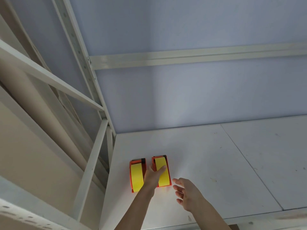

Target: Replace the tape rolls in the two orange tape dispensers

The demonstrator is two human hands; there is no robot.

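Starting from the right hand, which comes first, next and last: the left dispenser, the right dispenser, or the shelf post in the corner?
1. Right dispenser: just left of the right hand, with the left hand on it.
2. Left dispenser: one further left.
3. Shelf post: in the back left corner.

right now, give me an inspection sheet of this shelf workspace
surface: white shelf board, scuffed and speckled, with a seam running across it
job's things: two orange tape dispensers side by side, left dispenser and right dispenser, each holding a yellow roll
clutter: nothing seen
grippers: left hand laid on the right dispenser, fingers on its roll; right hand open, holding nothing, apart from the dispensers
cables: nothing seen
surroundings: white metal rack frame at left, pale wall behind
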